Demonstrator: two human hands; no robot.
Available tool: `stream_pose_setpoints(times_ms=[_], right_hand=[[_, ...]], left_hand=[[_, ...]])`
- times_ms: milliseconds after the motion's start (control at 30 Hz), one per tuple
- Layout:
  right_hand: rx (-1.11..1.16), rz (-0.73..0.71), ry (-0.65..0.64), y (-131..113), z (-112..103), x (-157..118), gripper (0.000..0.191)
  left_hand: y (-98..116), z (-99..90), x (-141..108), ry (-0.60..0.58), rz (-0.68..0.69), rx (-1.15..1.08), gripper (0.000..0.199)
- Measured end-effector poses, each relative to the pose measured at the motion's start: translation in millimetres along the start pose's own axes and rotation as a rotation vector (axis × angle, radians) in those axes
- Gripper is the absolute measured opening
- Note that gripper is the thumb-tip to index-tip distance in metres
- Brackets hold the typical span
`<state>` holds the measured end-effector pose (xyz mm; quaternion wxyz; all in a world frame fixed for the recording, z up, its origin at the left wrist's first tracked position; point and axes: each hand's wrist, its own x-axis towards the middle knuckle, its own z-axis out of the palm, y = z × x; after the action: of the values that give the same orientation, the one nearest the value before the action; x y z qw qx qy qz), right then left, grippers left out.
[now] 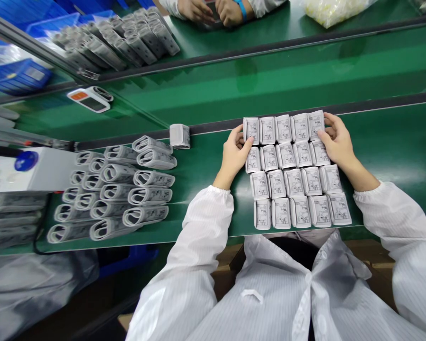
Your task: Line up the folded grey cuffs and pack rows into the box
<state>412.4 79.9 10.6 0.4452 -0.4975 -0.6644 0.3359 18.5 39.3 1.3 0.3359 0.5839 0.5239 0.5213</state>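
Straight ahead at twelve o'clock on the green conveyor belt, a grid of printed paper packets is framed by the left hand and right hand, fingers pressed lightly against its top corners, unclenched. Rows are best squared by even pressure. Print is too small to read.

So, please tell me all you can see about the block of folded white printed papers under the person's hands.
The block of folded white paper leaflets lies flat on the green conveyor belt, in four rows of five. Each shows grey printed line drawings. The left hand and right hand touch its upper sides.
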Motion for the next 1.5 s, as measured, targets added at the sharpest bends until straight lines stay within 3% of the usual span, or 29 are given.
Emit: stream_pose_setpoints(times_ms=[267, 1500], right_hand=[[0.028, 0.031, 0.013, -11.8, 0.9, -0.6, 0.108], [-0.017, 0.013, 0.015, -8.5, 1.9, -0.1, 0.106]], left_hand=[[2.5, 0.7, -0.3, 0.011, -0.004, -0.008, 0.081], [2.0, 0.3, -0.3, 0.012, -0.006, 0.003, 0.083]])
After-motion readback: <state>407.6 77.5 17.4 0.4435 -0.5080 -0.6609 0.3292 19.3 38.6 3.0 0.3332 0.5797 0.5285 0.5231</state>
